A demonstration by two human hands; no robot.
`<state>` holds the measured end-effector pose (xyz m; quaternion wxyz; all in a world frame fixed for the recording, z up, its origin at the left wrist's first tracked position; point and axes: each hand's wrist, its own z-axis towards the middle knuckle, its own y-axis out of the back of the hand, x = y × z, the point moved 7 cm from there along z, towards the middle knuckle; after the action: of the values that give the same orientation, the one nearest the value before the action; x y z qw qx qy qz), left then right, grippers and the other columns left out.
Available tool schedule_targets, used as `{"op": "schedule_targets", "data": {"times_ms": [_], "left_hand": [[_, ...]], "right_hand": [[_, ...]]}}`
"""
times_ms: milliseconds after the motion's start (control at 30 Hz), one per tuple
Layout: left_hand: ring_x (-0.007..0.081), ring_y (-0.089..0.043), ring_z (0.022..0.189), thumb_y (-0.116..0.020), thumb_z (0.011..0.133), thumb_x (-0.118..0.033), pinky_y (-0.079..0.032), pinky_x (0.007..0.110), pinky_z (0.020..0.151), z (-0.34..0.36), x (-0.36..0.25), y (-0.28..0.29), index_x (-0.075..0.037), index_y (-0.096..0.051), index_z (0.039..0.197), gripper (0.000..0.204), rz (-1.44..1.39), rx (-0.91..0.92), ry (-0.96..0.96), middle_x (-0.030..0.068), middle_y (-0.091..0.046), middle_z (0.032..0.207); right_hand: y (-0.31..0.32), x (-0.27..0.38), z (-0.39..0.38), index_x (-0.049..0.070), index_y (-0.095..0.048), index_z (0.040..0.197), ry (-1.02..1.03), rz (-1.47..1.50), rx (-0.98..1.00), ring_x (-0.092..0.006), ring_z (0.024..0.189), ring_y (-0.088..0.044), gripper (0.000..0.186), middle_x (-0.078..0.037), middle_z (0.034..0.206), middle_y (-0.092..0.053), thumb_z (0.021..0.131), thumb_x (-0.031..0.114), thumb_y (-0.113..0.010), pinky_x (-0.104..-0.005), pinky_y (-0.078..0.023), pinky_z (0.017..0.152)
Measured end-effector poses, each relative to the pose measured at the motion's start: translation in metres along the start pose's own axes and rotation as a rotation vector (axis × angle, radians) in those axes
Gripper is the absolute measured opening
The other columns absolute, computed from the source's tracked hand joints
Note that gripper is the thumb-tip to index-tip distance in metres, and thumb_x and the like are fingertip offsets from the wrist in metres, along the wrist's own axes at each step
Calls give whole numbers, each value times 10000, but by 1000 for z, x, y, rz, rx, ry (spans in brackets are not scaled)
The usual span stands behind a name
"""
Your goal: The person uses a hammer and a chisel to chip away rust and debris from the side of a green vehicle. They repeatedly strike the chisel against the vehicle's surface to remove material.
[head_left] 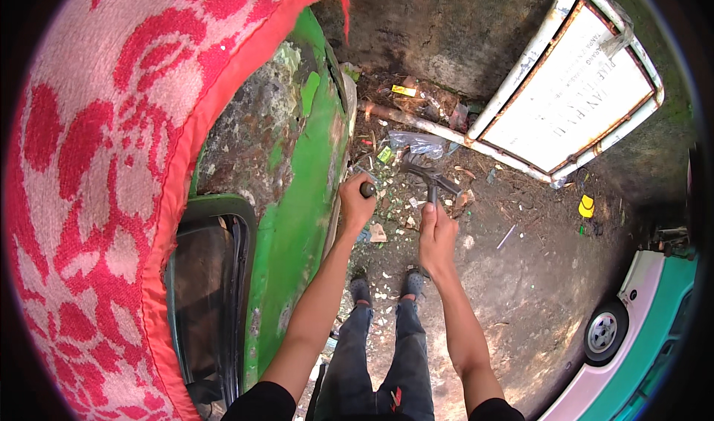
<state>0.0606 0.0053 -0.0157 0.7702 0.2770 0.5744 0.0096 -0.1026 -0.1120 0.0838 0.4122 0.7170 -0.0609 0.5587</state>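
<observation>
My right hand [439,235] is wrapped round the handle of a hammer [431,175], its dark metal head pointing away from me. Closed beside the car's edge, my left hand [357,205] grips a dark-handled tool [367,190]. Only the rounded butt of that handle shows clearly; its working end is hard to make out. Left of that hand stands a green car body [294,198], its paint flaked off to a rough, grey-brown patch. The hammer head is to the right of the tool, apart from it.
A red-and-pink patterned blanket [111,161] covers the car's top, above a black-framed window [212,294]. A rusty white framed sign [573,86] leans at the wall. Paint chips and litter [405,198] lie on the ground. A teal-and-white vehicle [632,332] stands right.
</observation>
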Motion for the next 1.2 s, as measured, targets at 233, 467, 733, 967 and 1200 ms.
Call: {"op": "schedule_targets", "data": {"times_ms": [233,467,733,967,1200], "left_hand": [[359,-526,772,-655,613,110,-392,438,693,-13,-29,-6,6,-507,757,231,75,36,-199,144,-527,737],[343,-524,791,-694,596,96,-379,430,735,1,-41,-5,-11,-524,766,263,103,42,-204,126,-533,759],[358,-542,763,-631,601,104,-399,424,701,4,-48,-7,2,-528,750,208,133,-14,-278,139,-546,739],[343,-527,776,-648,609,102,-368,429,719,8,-41,-7,-5,-521,754,221,84,-1,-245,126,-530,733],[375,-541,716,-619,615,111,-388,452,632,17,-40,-6,6,-523,744,191,79,-42,-206,150,-541,704]], "right_hand": [[11,-2,-3,-14,-571,900,-10,139,-53,-230,439,-455,456,-121,517,-425,1076,365,-386,-395,-352,476],[0,-11,-12,38,-496,816,-100,288,-51,-82,445,-393,484,14,540,-392,1076,432,-387,-282,-322,413],[-8,-21,-16,67,-468,807,-117,330,-21,-45,446,-362,470,53,572,-369,1070,451,-402,-239,-311,388],[-7,-20,-13,59,-489,783,-70,203,2,-52,451,-384,480,46,562,-397,1074,431,-401,-253,-319,398],[-6,-15,-14,53,-500,770,-70,181,35,-60,461,-395,482,39,545,-416,1076,414,-406,-273,-313,420]]}}
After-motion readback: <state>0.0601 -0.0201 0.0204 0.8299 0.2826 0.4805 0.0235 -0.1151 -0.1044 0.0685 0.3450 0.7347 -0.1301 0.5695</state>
